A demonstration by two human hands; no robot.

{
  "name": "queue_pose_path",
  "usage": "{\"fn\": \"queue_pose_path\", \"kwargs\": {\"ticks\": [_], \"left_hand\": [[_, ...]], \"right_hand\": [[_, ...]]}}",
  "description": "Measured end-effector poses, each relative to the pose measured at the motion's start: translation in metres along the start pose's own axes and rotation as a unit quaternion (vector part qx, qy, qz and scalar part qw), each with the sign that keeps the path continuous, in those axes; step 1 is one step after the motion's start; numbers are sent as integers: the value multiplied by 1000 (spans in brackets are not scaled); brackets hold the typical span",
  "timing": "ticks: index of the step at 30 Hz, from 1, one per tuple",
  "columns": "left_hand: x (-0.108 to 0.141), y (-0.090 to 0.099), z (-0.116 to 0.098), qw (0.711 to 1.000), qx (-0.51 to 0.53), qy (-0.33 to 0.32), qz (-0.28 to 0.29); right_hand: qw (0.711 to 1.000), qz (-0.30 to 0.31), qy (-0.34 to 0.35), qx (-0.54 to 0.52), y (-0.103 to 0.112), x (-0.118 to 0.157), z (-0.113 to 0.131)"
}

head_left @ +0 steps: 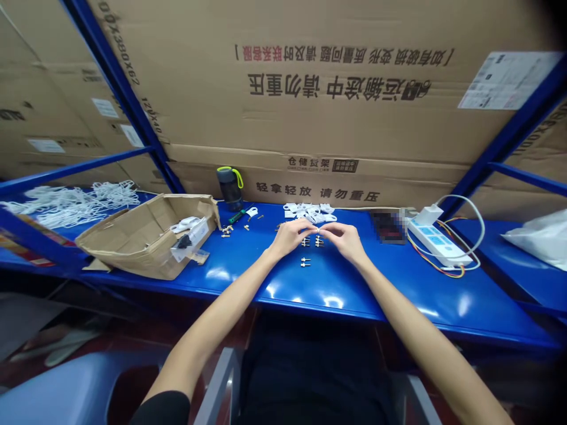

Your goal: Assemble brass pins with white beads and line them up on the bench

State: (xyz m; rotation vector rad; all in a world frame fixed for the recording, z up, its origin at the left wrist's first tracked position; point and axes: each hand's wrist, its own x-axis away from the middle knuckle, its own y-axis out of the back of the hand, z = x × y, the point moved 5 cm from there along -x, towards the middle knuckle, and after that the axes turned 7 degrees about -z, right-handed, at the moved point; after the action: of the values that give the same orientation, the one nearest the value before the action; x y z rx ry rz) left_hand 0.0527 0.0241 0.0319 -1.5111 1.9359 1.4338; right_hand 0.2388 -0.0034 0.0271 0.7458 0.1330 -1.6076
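Over the blue table (266, 277), my left hand (293, 235) and my right hand (345, 239) come together with fingertips pinched. Between them is a small whitish piece (318, 231), mostly covered by the fingers; its exact kind is too small to make out. Just below lie several small white-and-metal parts with thin pins (305, 262), set in short rows. Beyond my fingers is a pile of flat white plastic pieces (310, 211). Small brass-coloured parts (227, 231) are scattered to the left, near a green-handled tool (237, 216).
A cut-down cardboard box (128, 255) with white items stands at left, before tangled white cords (75, 203). A dark bottle (230, 190) stands at the back. On the right are a blurred dark object (388, 227) and a power strip (438, 241) with cables. Blue uprights frame the table.
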Motion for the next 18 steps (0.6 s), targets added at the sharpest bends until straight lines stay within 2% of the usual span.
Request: {"fn": "queue_pose_path", "kwargs": {"ticks": [9,18], "left_hand": [[0,0,4,999,-32,-7,30],[-1,2,2,999,-39,-10,26]], "right_hand": [[999,17,14,34,-2,-1,2],[991,7,76,106,1,-4,1]]}}
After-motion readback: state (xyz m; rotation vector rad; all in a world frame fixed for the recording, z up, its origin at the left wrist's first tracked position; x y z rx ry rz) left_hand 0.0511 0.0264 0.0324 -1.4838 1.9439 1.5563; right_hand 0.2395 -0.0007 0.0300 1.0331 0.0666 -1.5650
